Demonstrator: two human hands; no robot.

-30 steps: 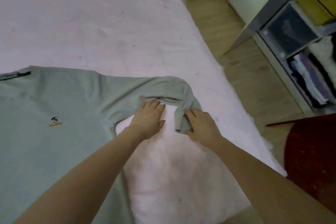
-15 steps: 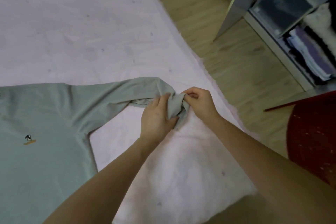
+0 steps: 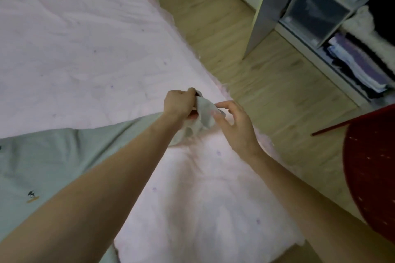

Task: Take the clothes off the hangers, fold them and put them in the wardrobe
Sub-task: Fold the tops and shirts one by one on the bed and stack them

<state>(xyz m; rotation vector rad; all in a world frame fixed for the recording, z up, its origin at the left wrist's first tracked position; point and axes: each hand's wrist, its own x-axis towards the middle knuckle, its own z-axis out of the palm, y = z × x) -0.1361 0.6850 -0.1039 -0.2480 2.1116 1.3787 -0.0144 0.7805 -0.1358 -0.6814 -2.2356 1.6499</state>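
A pale grey-green long-sleeved top (image 3: 53, 162) lies flat on the pink bed cover (image 3: 74, 49), with a small embroidered logo on its chest. Its right sleeve runs toward the bed's edge. My left hand (image 3: 179, 104) grips the sleeve's cuff end (image 3: 205, 113) and lifts it off the bed. My right hand (image 3: 233, 126) is just to the right of the cuff, fingers loosely spread, thumb and fingertips touching or nearly touching the fabric. My left forearm hides much of the sleeve.
The bed's edge runs diagonally past my hands, with wooden floor (image 3: 245, 53) beyond. An open wardrobe (image 3: 361, 55) at the right holds stacked folded clothes, a clear drawer box and yellow boxes. A red fabric item (image 3: 372, 177) sits at the lower right.
My left hand has taken the cuff and pulled the sleeve out toward the bed's edge. My right hand has let go of its pinch and opened. The view shifted right.
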